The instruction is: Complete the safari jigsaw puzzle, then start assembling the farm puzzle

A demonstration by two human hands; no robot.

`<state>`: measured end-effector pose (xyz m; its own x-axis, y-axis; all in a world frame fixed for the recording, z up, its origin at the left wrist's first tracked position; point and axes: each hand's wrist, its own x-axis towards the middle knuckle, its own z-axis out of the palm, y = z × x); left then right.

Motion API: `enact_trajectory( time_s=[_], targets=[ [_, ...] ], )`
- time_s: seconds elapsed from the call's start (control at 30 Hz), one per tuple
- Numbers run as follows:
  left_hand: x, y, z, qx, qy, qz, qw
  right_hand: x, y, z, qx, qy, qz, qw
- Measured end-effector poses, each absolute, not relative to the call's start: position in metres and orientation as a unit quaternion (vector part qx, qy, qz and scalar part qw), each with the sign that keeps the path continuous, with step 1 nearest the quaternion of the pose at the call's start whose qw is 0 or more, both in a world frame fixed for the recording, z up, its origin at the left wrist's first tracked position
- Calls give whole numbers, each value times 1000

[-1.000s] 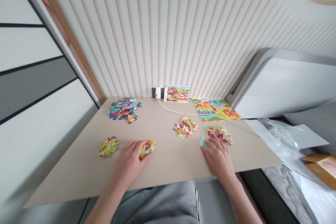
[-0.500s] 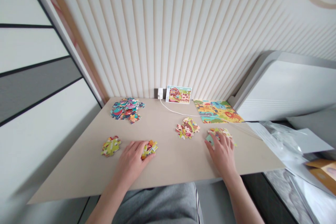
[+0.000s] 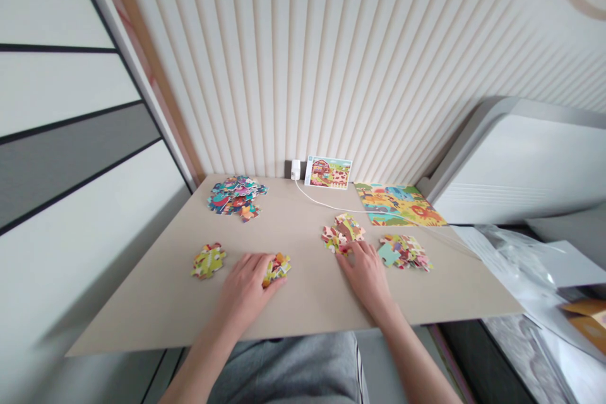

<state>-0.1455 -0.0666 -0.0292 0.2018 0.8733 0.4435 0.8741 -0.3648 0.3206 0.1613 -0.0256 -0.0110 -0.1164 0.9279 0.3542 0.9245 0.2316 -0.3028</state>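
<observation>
No readable text, even on the propped picture card (image 3: 328, 173)

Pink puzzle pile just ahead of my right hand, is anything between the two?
Nothing visible stands between them: your right hand is at the pink puzzle pile's near edge, its fingertips overlapping the nearest pieces in view.

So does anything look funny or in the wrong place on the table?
Maybe one thing: the white cord trails loosely across the table and over the animal picture, where you'd expect it tucked aside. I see nothing broken.
</observation>
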Motion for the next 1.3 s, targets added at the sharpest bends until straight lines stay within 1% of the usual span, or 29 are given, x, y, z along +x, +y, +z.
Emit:
enact_trajectory(
  time_s=[0.17,0.23,0.33,0.43,0.53,0.67,0.77,0.87,1.03,1.2,1.3],
  targets=[
    [-146,-67,-27,-768,-580,-269,24,157,-31,0,-639,-731,-18,237],
    [-147,-66,-27,-763,-589,-262,47,147,-34,4,-626,-741,-19,242],
    [-150,-62,-24,-767,-588,-245,80,118,-38,5,-566,-784,31,252],
    [-155,-55,-19,-779,-578,-220,103,86,-38,4,-467,-841,93,255],
    [-164,-50,-15,-778,-578,-207,131,74,-34,6,-400,-873,121,253],
    [-189,-59,-18,-771,-582,-210,152,99,-26,7,-442,-858,92,247],
    [-215,-75,-29,-739,-622,-210,149,131,-26,3,-471,-851,68,224],
    [-236,-88,-43,-718,-661,-185,114,158,-25,-2,-515,-829,25,215],
    [-239,-86,-54,-738,-645,-193,56,195,-2,-1,-600,-768,-46,220],
    [-225,-74,-52,-759,-614,-212,41,211,30,3,-589,-784,18,197],
    [-221,-72,-51,-761,-608,-221,53,207,37,-2,-594,-779,35,200]
  ],
)
